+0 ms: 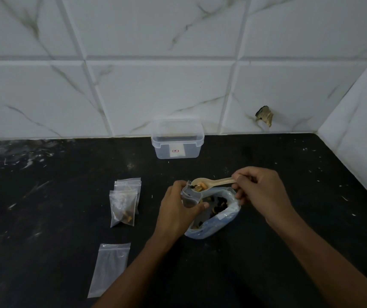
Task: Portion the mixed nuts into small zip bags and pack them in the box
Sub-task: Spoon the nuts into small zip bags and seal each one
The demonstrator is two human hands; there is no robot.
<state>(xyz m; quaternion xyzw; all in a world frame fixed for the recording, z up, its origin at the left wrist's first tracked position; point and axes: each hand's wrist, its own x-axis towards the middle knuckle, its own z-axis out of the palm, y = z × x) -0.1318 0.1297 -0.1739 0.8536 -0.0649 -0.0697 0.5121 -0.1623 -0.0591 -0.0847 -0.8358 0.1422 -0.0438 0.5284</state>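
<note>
My left hand point(178, 207) grips a small clear zip bag point(190, 196) with its mouth held open, above the big bag of mixed nuts point(220, 210) on the black counter. My right hand point(260, 190) pinches the handle of a pale plastic spoon point(211, 182). The spoon's bowl carries a few nuts and sits at the mouth of the small bag. Filled small zip bags point(124, 203) lie in a pile to the left. An empty flat zip bag point(110, 268) lies nearer me. The clear plastic box point(177, 140) stands open against the wall.
The black counter point(55, 207) carries pale scuffs and specks. A white marble-patterned tiled wall runs behind it, with a chipped hole point(264, 116) at the right. A side wall closes the right corner.
</note>
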